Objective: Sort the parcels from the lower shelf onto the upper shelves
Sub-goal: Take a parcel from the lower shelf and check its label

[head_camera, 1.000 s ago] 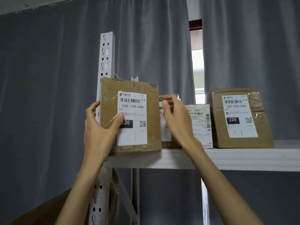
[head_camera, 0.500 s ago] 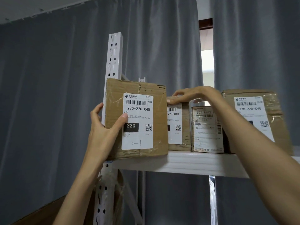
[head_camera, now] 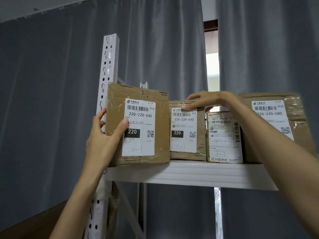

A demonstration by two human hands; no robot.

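Several brown parcels with white labels stand upright in a row on the white upper shelf [head_camera: 189,175]. My left hand [head_camera: 103,138] grips the left edge of the big leftmost parcel [head_camera: 155,104], thumb across its label. My right hand [head_camera: 207,100] pinches the top front edge of the smaller second parcel [head_camera: 186,152], fingers over its top. To the right stand a narrow taped parcel [head_camera: 222,138] and a large parcel [head_camera: 293,121], partly hidden by my right forearm.
A white perforated rack post [head_camera: 108,66] rises just left of the big parcel. Grey curtains [head_camera: 51,100] hang behind the rack, with a bright gap [head_camera: 212,71] in them. Under the shelf run a diagonal brace [head_camera: 127,211] and another upright.
My right hand went from the side of the second parcel up to its top edge, which it now pinches. The left hand kept its grip on the big parcel. The camera moved closer.
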